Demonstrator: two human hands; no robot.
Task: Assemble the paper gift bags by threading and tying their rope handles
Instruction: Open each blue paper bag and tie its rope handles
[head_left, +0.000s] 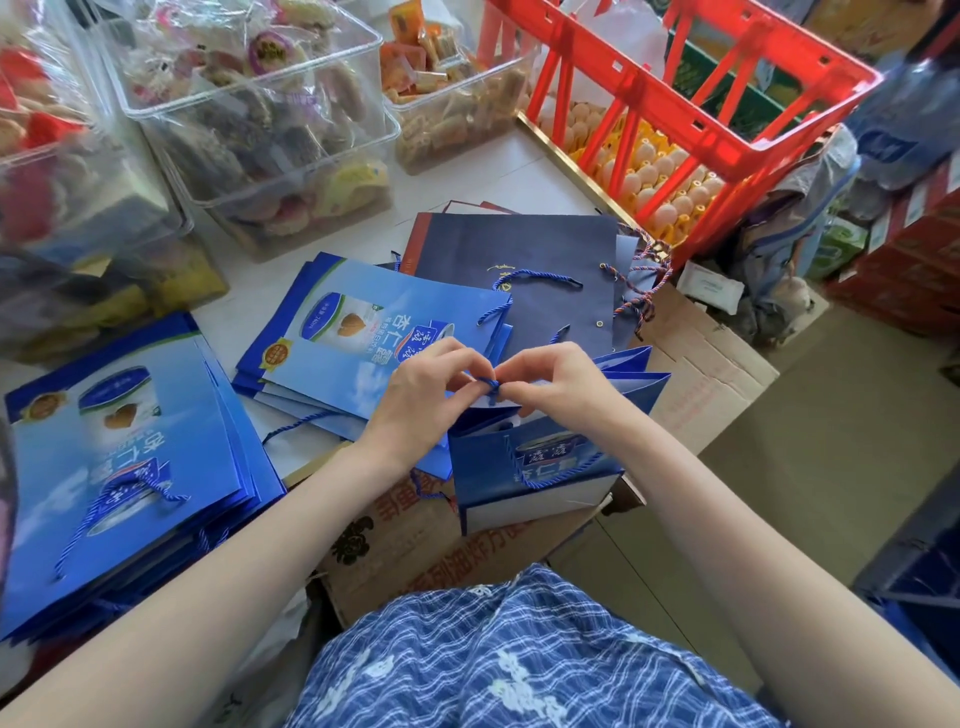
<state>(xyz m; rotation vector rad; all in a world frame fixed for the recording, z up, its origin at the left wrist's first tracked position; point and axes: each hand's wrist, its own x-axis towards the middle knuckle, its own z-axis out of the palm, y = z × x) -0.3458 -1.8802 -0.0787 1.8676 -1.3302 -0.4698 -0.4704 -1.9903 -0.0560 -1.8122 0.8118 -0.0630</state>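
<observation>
A blue paper gift bag (530, 478) stands half open in front of me on a cardboard box. Another blue rope handle (561, 473) hangs in a loop on its near face. At the bag's top edge a blue rope end (491, 388) shows a small knot. My left hand (431, 395) and my right hand (556, 384) meet there, each pinching the rope beside the knot with fingertips.
Flat blue bags lie in a stack (124, 467) at the left and a second pile (374, 343) ahead. Dark navy bags (519, 249) lie behind. Clear snack bins (249, 104) stand at the back, a red crate (675, 104) over eggs at the right.
</observation>
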